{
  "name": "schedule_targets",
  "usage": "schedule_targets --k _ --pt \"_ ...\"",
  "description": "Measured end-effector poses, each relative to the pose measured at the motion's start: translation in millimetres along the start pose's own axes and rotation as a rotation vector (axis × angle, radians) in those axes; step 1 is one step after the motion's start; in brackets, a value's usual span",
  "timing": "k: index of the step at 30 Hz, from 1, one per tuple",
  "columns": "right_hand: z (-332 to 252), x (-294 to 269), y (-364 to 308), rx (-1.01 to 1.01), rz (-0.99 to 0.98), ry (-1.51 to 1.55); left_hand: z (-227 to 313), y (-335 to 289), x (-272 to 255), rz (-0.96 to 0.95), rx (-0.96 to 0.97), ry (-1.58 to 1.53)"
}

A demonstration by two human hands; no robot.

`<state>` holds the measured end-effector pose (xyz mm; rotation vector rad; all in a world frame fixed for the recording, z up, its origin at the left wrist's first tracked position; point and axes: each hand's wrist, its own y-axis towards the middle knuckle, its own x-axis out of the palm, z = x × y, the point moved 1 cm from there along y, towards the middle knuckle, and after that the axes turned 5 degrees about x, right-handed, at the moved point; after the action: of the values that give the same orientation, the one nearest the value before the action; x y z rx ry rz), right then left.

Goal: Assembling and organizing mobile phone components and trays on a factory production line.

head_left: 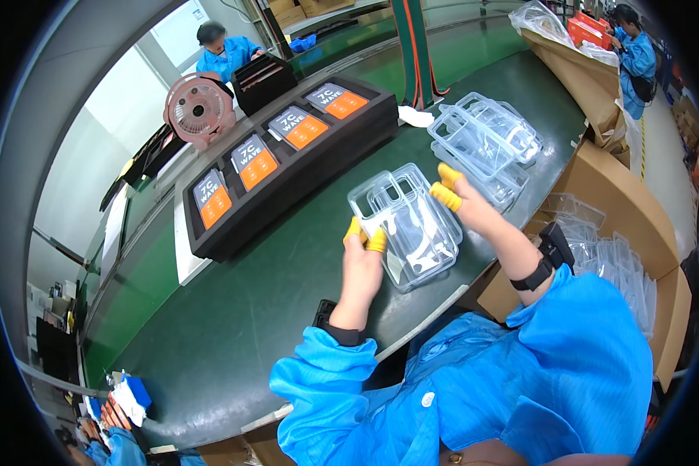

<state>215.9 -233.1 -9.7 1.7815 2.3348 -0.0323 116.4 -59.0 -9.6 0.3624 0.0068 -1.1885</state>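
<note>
On the green table before me lies a clear plastic clamshell package (417, 245), with rounded recesses and glare on its surface. My left hand (363, 264), with yellow finger covers, pinches its left edge between thumb and fingers. At the package's upper right side is my right hand (474, 206), also with yellow-covered fingertips. Its fingers are apart and hold nothing; whether one touches the package's edge, I cannot tell. Beyond that hand rests a loose stack of similar clear plastic packages (485, 140), partly behind my fingers.
A long black foam tray (299, 177) holds several grey-and-orange boxes (254, 161). Behind it stand a pink fan (199, 110) and a black bin (264, 82). On my right a cardboard box (637, 194) contains more clear packages. Co-workers are at the far left, far right and lower left.
</note>
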Motion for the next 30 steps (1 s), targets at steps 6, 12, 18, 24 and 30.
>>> schedule_targets --k 6,12,18,24,30 --pt "3.9 11.0 -23.4 -0.011 -0.205 -0.34 -23.3 -6.6 19.8 -0.172 0.066 0.248" --pt "20.2 23.3 -21.0 0.063 -0.263 0.086 -4.7 -5.4 37.9 -0.097 -0.169 -0.553" --pt "-6.8 17.9 -30.0 0.32 -0.413 0.658 25.2 -9.2 27.9 -0.103 -0.047 -0.857" --pt "-11.9 -6.4 -31.9 0.543 -0.634 1.061 60.9 -14.8 50.3 -0.081 -0.027 -0.651" --pt "-46.1 -91.5 7.7 0.147 -0.499 0.815 18.7 -13.2 33.7 0.05 -0.173 -0.591"
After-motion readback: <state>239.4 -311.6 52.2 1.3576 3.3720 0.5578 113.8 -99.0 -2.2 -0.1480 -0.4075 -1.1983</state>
